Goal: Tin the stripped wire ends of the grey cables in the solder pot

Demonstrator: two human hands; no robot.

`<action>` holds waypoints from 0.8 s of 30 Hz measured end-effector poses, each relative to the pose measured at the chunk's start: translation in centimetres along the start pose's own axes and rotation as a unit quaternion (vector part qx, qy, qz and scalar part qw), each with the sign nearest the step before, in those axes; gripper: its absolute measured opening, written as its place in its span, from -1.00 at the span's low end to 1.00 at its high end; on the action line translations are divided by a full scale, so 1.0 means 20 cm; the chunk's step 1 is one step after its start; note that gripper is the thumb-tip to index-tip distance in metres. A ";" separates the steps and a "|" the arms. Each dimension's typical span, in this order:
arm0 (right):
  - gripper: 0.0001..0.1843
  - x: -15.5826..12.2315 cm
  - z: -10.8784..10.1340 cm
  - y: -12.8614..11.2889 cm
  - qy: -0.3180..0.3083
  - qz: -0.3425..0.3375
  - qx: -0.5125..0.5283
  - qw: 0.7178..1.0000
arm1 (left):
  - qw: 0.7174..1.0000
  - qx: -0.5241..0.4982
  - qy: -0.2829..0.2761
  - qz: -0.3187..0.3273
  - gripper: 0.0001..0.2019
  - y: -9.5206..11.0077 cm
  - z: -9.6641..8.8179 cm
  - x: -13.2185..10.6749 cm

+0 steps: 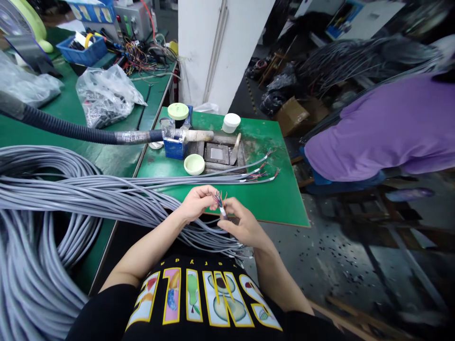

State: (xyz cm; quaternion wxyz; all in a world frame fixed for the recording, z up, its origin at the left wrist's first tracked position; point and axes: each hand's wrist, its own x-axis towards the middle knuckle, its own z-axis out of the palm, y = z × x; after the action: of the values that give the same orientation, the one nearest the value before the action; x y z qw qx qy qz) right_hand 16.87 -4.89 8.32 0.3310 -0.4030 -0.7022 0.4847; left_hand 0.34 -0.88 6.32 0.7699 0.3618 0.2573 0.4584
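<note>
Close to my body, over the near edge of the green board, both hands meet at the stripped end of a grey cable. Thin coloured wires fan upward out of it, above a white band. My left hand pinches at the wires from the left side. On the right, my right hand curls its fingers and thumb around the cable just below the band. Several more grey cables lie across the board beyond my hands, their bared wire ends pointing right.
A solder pot sits in the green board, beside a ribbed hose. Nearby stand a pale green bowl and a white tub. Coiled grey cables fill the left. A person in purple is at right.
</note>
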 end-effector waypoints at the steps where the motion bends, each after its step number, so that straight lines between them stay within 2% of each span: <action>1: -0.69 0.00 0.02 0.00 0.046 0.012 0.017 0.999 | 1.000 0.009 0.018 0.005 -0.65 -0.01 0.01 0.00; 3: -0.62 0.02 0.05 0.00 0.125 0.029 0.047 0.991 | 0.999 0.020 0.039 0.007 -0.66 -0.04 0.03 0.00; 5: -0.69 0.04 0.08 0.01 0.180 0.026 0.048 0.982 | 0.998 0.009 0.056 0.004 -0.65 -0.07 0.05 -0.01; 9: -0.81 0.07 0.09 0.01 0.244 -0.030 -0.032 0.969 | 0.994 -0.028 0.101 0.024 -0.63 -0.09 0.08 -0.03; 12: -0.78 0.09 0.06 -0.01 0.243 -0.066 -0.090 0.964 | 0.989 -0.031 0.137 0.052 -0.63 -0.08 0.09 -0.03; 19: -0.70 0.15 0.05 -0.02 0.198 -0.067 -0.139 0.968 | 0.975 -0.022 0.194 0.103 -0.67 -0.08 0.07 -0.05; 21: -0.70 0.16 0.05 -0.01 0.182 -0.069 -0.140 0.971 | 0.970 -0.027 0.207 0.123 -0.70 -0.06 0.03 -0.06; 24: -0.71 0.21 -0.01 -0.01 0.195 -0.054 -0.131 0.970 | 0.946 -0.043 0.267 0.181 -0.70 0.03 -0.12 -0.09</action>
State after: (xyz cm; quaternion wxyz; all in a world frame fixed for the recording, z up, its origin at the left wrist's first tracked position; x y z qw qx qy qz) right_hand 15.08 -1.13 8.81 0.4320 -0.4910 -0.7022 0.2814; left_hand -2.50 -1.62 5.53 0.5916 0.2334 0.3639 0.6805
